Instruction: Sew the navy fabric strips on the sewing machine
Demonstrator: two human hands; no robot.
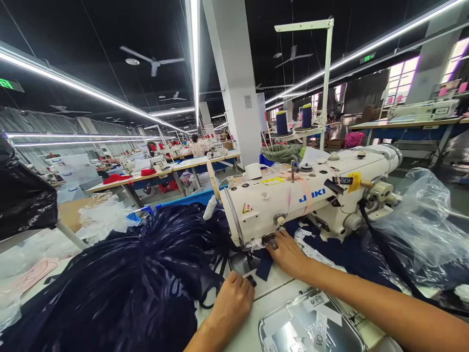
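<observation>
A white JUKI sewing machine point(271, 200) stands in front of me. My left hand point(233, 299) is closed at the near side of the needle area, pinching a navy strap point(251, 280) whose dark end shows by the fingers. My right hand point(287, 252) reaches under the machine head, fingers bent beside a dark ridged piece point(270, 241); their tips are partly hidden and I cannot make out what they hold. A navy fabric piece point(264, 265) lies between both hands. A big heap of navy straps point(135, 264) spreads at the left.
A metal tray point(264, 325) with white printed labels sits in front. Clear plastic bags point(421, 215) lie at the right, over navy fabric. Thread cones point(282, 123) stand behind the machine, near a white thread stand point(327, 83). A black plastic bag point(25, 190) hangs at the left.
</observation>
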